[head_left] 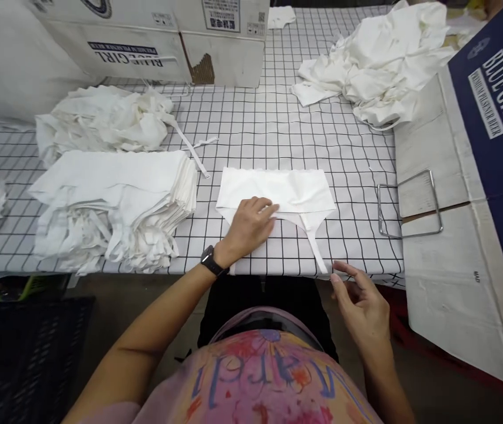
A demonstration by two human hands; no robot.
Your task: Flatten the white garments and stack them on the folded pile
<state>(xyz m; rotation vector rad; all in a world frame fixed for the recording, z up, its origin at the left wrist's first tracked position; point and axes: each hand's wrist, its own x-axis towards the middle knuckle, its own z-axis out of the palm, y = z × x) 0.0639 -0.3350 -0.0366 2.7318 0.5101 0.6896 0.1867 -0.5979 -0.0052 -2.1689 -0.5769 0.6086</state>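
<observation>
A white strappy top (278, 188) lies flat on the checked tablecloth in front of me, its straps towards the table's near edge. My left hand (251, 224), wearing a black watch (211, 259), rests on the lower middle of the top with fingers laid across the fabric. Just past the table edge is my right hand (361, 300), thumb and forefinger slightly apart beside the end of the right strap (317, 253). It holds nothing that I can see. To the left, a neat stack of similar white tops (119, 176) has its straps bunched at the near side.
Behind the stack lies a loose white heap (105, 121); a larger one (375, 65) sits at the back right. A printed carton (154, 47) stands at the back. Another carton (446, 247), with a wire frame (432, 200) at its edge, borders the right side.
</observation>
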